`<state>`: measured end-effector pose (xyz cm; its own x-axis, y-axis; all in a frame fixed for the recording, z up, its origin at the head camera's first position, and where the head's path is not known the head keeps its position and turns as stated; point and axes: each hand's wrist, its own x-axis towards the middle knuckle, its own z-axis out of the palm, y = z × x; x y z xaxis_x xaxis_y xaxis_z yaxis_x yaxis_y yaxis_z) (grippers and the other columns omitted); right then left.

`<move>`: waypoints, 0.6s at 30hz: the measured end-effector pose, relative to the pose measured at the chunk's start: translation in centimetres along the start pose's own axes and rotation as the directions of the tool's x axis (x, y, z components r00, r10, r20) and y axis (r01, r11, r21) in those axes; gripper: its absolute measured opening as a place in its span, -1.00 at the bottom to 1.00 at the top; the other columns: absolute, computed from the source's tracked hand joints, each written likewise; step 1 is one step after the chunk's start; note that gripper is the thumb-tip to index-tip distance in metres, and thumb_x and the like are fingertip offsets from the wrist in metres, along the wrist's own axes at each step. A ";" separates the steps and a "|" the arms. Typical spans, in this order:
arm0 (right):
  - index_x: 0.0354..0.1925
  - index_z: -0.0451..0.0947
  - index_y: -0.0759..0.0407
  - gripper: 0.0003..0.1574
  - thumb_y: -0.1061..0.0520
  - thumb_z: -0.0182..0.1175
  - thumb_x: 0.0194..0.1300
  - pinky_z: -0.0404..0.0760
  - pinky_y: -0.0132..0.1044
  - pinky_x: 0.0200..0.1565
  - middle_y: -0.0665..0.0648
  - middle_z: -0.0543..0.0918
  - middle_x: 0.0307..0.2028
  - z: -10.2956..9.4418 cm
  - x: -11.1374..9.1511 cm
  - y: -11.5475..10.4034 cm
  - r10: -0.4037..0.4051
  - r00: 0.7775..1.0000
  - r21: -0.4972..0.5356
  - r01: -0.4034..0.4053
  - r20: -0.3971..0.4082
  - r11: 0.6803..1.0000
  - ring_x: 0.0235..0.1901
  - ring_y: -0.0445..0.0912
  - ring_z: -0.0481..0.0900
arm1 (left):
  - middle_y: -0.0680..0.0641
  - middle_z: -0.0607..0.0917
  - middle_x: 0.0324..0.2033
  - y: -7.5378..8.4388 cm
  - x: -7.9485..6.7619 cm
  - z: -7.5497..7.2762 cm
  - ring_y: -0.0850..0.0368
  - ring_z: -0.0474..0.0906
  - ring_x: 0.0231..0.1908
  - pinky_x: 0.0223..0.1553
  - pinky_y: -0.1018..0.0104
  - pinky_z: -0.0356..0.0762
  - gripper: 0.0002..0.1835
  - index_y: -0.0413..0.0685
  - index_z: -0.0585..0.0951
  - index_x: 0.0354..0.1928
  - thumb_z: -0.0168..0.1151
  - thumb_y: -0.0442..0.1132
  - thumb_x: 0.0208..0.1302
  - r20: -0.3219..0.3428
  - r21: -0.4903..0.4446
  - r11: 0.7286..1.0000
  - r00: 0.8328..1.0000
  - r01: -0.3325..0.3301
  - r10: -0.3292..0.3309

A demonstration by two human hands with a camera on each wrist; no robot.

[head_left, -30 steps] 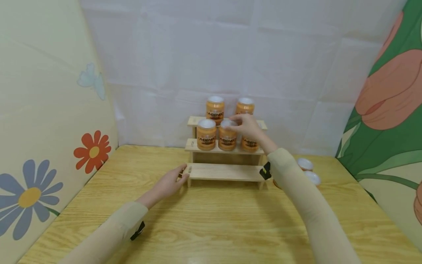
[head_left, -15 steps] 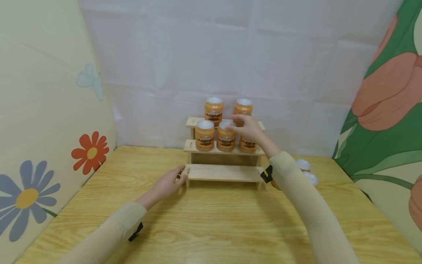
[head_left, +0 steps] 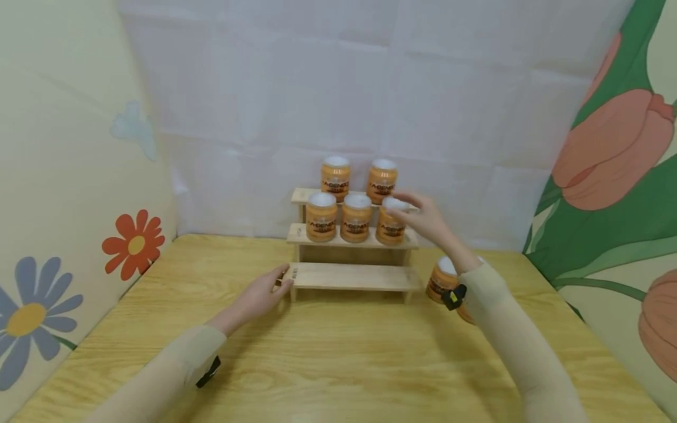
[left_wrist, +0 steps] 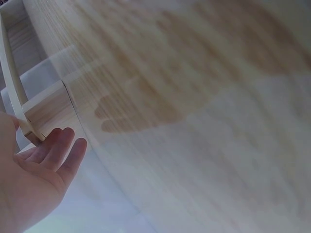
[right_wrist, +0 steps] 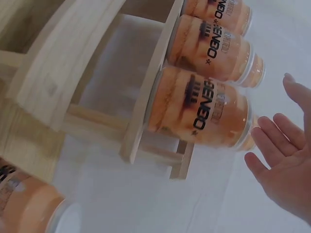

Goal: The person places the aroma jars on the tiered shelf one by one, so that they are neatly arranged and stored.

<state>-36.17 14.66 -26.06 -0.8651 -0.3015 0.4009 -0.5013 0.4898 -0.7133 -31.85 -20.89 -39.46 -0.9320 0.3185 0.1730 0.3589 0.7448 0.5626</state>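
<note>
A three-tier wooden display stand [head_left: 349, 277] stands on the table. My left hand [head_left: 261, 296] holds the left end of its lowest shelf; in the left wrist view the thumb and fingers lie on either side of the board's corner [left_wrist: 30, 133]. Three orange jars with white lids stand upright in a row on the middle tier: left [head_left: 321, 220], centre [head_left: 357, 220] and right [head_left: 390, 229]. Two more, a left jar [head_left: 335, 179] and a right jar [head_left: 382, 182], occupy the top tier. Beside the right middle-tier jar's lid is my right hand [head_left: 425, 218], fingers extended and grasping nothing.
More orange jars [head_left: 441, 282] stand on the wooden table [head_left: 338, 358] right of the stand, partly behind my right sleeve. A white cloth backdrop [head_left: 275, 88] hangs behind. Flower-printed panels flank the left [head_left: 63, 176] and right [head_left: 597, 235] sides.
My right hand has moved rightward, from over the centre middle-tier jar to beside the right one, uncovering the jars behind it. The view has shifted slightly; my left hand keeps its place on the stand.
</note>
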 end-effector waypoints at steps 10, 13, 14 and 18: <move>0.27 0.35 0.20 -0.30 -0.05 0.24 0.25 0.22 0.02 0.34 0.22 0.44 0.24 -2.1 -3.7 2.6 -0.013 0.998 -0.068 0.010 -0.053 0.998 0.28 0.10 0.33 | -0.41 0.42 0.18 -0.3 0.1 -0.2 -0.25 0.47 0.09 0.04 -0.10 0.49 -0.38 -0.34 0.17 0.36 -0.11 -0.01 0.47 0.012 0.013 1.000 1.000 -0.016 0.016; 0.27 0.35 0.20 -0.32 -0.02 0.24 0.26 0.24 0.01 0.33 0.26 0.44 0.23 -2.6 -4.9 2.9 -0.010 0.998 -0.077 0.005 -0.061 0.997 0.25 0.11 0.36 | -0.41 0.43 0.18 -0.3 0.0 -0.2 -0.25 0.47 0.09 0.05 -0.10 0.48 -0.38 -0.33 0.17 0.37 -0.11 -0.01 0.47 0.010 0.015 1.000 1.000 -0.011 0.011; 0.26 0.35 0.21 -0.32 -0.01 0.23 0.26 0.25 0.01 0.33 0.26 0.44 0.23 -2.8 -5.3 3.2 -0.014 0.998 -0.084 0.009 -0.064 0.996 0.24 0.11 0.37 | -0.41 0.43 0.18 -0.3 0.0 -0.2 -0.25 0.46 0.09 0.05 -0.11 0.48 -0.37 -0.33 0.16 0.37 -0.12 -0.01 0.47 0.010 0.016 1.000 1.000 -0.011 0.011; 0.26 0.35 0.24 -0.36 0.04 0.21 0.28 0.26 0.03 0.31 0.30 0.45 0.22 -3.5 -6.6 4.1 -0.006 0.998 -0.110 -0.001 -0.066 0.994 0.22 0.13 0.38 | -0.41 0.40 0.20 -0.3 0.1 -0.3 -0.27 0.44 0.11 0.07 -0.13 0.46 -0.36 -0.33 0.14 0.38 -0.13 0.00 0.47 0.013 0.014 1.000 1.000 -0.010 0.010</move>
<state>-32.57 21.49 -29.64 -0.8614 -0.2497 0.4422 -0.4991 0.5771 -0.6464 -32.11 -21.28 -39.38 -0.9278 0.3332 0.1677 0.3686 0.7497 0.5497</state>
